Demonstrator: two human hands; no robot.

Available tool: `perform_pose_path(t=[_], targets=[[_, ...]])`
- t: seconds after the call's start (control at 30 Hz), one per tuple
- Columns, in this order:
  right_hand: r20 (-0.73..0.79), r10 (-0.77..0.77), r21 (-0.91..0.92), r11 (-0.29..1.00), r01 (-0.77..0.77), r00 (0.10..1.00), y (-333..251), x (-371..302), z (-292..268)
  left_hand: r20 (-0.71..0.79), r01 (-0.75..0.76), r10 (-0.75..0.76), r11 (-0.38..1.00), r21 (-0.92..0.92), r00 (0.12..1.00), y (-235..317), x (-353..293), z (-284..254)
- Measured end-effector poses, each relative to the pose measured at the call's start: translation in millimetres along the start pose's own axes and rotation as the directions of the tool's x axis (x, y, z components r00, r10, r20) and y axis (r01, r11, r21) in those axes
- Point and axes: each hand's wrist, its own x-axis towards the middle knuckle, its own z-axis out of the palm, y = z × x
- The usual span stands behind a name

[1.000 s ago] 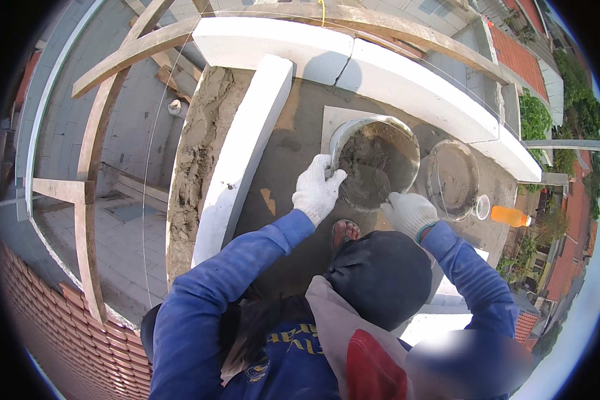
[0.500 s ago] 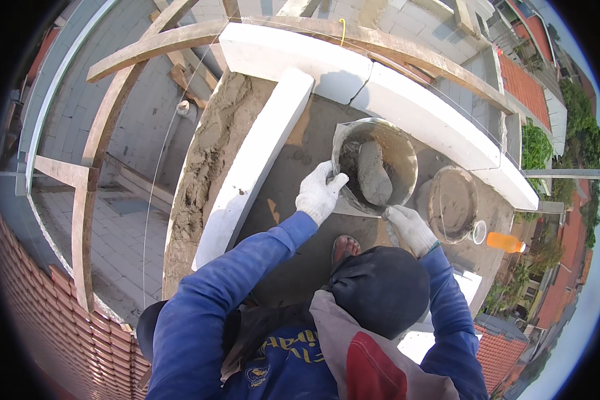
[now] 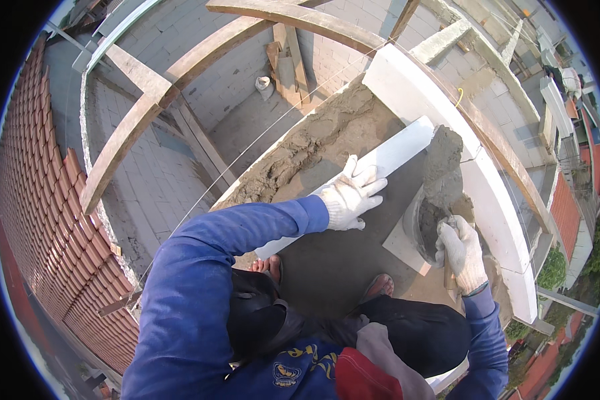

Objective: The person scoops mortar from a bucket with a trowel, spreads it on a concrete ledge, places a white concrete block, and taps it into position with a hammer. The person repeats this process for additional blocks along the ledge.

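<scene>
My white-gloved left hand spreads open fingers over the long white block. My white-gloved right hand closes around the grey, mortar-covered trowel, above the round grey bucket.

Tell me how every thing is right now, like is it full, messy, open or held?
Left hand: open, fingers spread
Right hand: closed around the trowel handle
Trowel: held, blade loaded with mortar
Bucket: mortar inside; how full is partly hidden
Slanting white block: partly covered by the left hand and sleeve
White block row: end to end, joint showing
Mortar strip: lumpy, uneven
</scene>
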Motion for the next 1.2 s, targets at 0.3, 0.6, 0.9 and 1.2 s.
perform_pose_path(t=[0.3, 0.6, 0.9, 1.2], targets=[[0.318, -0.071, 0.659, 0.733, -0.167, 0.946, -90.4, 123.5, 194.1, 0.222, 0.288, -0.206, 0.844, -0.452, 0.953, -0.1, -9.2, 49.6], [0.621, -0.138, 0.752, 0.386, -0.535, 0.772, -52.1, 130.3, 266.0, 0.539, 0.421, -0.127, 0.777, -0.468, 0.833, -11.4, -29.2, 60.5], [0.223, 0.184, 0.54, 0.794, -0.279, 0.957, -70.0, 223.5, 261.5, 0.497, 0.327, -0.011, 0.765, -0.555, 0.868, -4.5, 8.9, 68.8], [0.473, 0.166, 0.284, 0.901, -0.328, 0.865, -76.5, 146.7, 330.4, -0.318, -0.455, -0.583, -0.099, -0.885, 0.747, 3.1, 35.6, 235.8]])
